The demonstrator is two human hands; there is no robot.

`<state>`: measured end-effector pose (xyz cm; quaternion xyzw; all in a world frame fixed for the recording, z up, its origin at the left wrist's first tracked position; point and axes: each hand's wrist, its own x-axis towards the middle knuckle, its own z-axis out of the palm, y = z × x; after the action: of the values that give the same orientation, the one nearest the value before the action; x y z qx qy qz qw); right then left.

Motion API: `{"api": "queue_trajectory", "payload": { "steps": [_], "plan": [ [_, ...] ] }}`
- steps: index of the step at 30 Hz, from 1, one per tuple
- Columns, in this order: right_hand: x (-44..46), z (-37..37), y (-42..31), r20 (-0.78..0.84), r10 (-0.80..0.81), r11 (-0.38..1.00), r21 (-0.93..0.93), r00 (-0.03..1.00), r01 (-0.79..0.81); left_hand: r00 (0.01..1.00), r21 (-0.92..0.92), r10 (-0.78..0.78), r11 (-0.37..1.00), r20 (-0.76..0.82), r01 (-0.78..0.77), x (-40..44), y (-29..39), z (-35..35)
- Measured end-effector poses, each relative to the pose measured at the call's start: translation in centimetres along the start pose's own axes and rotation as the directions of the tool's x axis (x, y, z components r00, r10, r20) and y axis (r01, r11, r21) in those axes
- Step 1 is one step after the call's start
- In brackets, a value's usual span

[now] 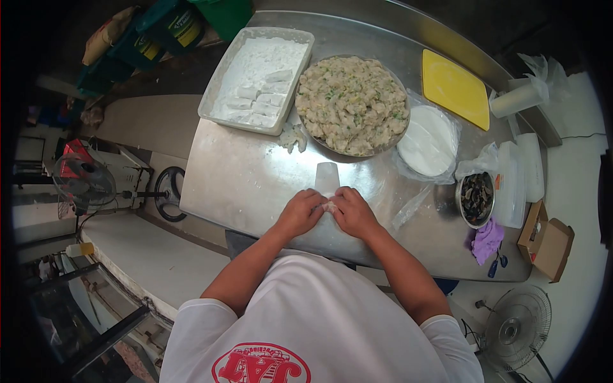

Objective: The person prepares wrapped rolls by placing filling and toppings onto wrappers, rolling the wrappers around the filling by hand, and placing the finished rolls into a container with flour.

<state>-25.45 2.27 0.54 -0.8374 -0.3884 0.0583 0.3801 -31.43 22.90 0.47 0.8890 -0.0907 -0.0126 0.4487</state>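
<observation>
A pale, thin wrapper (327, 177) lies on the steel table and stretches away from my fingers. At its near end, my left hand (302, 212) and my right hand (353, 212) pinch it from both sides, fingertips almost meeting around a bit of filling. Just beyond the wrapper is a big round bowl of minced filling (351, 105) with green flecks, heaped high. Right of that bowl, a stack of round white wrappers (428, 142) rests on clear plastic. A white tub (209, 108) at the far left holds flour and several floured rolls (260, 105).
Pale scraps (293, 138) lie between tub and bowl. At the right are a yellow board (455, 89), a metal bowl of dark pieces (476, 199), a purple cloth (487, 241), a clear container (511, 185) and an open cardboard box (550, 246). A fan (516, 329) stands below the table's right edge.
</observation>
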Motion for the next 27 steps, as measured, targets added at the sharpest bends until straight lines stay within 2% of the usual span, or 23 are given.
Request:
{"api": "queue_trajectory", "payload": {
  "steps": [2,6,8,9,11,12,14,15,18,20,22,27],
  "plan": [
    [0.3,-0.3,-0.4,-0.039,0.017,0.999,0.033,0.999,-0.016,0.987,-0.1,-0.158,0.982,0.016,0.159,0.6,0.4,-0.3],
    [0.1,-0.3,-0.1,0.021,-0.038,0.997,-0.071,0.999,0.039,0.988,-0.077,-0.15,0.985,0.031,0.152,1.0,-0.3,-0.1],
    [0.1,0.0,0.4,0.048,-0.043,0.993,-0.112,0.998,0.048,0.996,-0.019,0.026,0.999,-0.083,-0.028,0.9,-0.3,0.0],
    [0.2,0.1,0.5,0.042,-0.04,0.993,-0.113,0.998,0.044,0.996,-0.017,0.027,0.999,-0.082,-0.029,0.9,-0.2,-0.3],
    [0.3,0.1,0.6,0.034,-0.031,0.993,-0.115,0.999,0.034,0.985,0.088,0.172,0.981,0.01,-0.173,0.7,-0.2,-1.0],
    [0.5,-0.1,0.4,0.022,-0.035,0.993,-0.113,0.999,0.038,0.985,0.086,0.172,0.981,0.013,-0.172,0.6,-0.4,-1.1],
    [0.9,-0.5,-0.1,0.012,-0.046,0.992,-0.113,0.999,0.047,0.983,0.082,0.145,0.984,0.116,-0.155,1.2,-1.2,-1.5],
    [0.9,-0.7,-0.3,-0.004,-0.048,0.996,-0.079,0.999,0.047,0.983,0.082,0.144,0.985,0.114,-0.154,1.4,-1.4,-1.5],
    [1.0,-0.3,0.4,0.006,-0.031,0.998,-0.06,0.999,0.032,0.987,0.023,0.142,0.989,0.073,-0.144,2.0,-1.5,-1.3],
    [1.3,0.2,1.5,0.026,-0.011,0.997,-0.072,1.0,0.013,0.998,-0.018,0.037,0.999,0.043,-0.037,2.2,-1.2,-1.4],
    [1.7,0.0,1.9,0.082,0.013,0.998,-0.061,0.997,-0.008,0.999,-0.016,0.012,1.0,0.041,-0.011,2.4,-1.1,-1.3],
    [2.3,-0.3,1.1,-0.023,-0.024,0.995,-0.099,0.999,0.022,0.998,0.006,-0.059,0.998,-0.027,0.059,3.4,-0.8,-0.8]
  ]
}}
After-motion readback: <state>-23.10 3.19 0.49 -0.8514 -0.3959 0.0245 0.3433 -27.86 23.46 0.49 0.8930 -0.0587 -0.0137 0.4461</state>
